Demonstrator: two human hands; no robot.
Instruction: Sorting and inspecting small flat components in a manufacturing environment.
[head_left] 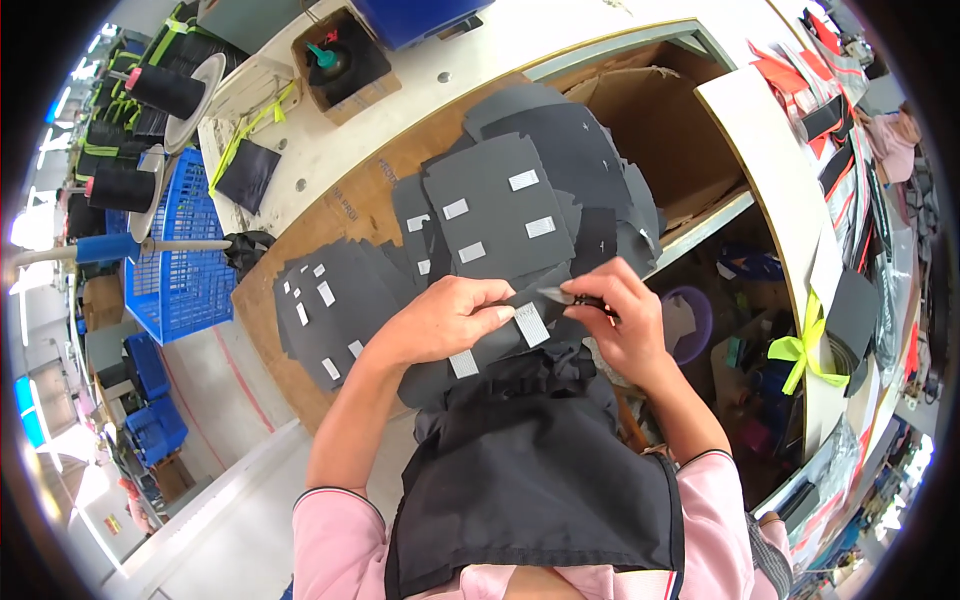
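Observation:
My left hand [455,318] pinches the edge of a dark grey fabric panel [495,345] between thumb and fingers, close to my apron. White rectangular patches [532,325] are on this panel. In my right hand [628,315] is a small pair of thread snips [556,295], its pointed metal blades against the panel's upper edge and its dark handle mostly covered by my fingers. Just beyond my hands lies a stack of dark grey panels [490,190] with similar white patches. Another pile of panels [325,290] spreads out to the left.
Brown cardboard [330,215] lies under the panels on a white table [440,95]. A small box [360,95] stands at the back, near a blue bin [410,20]. Thread cones [165,92] and a blue crate [180,250] are left. An opening with a cardboard box [660,130] is right.

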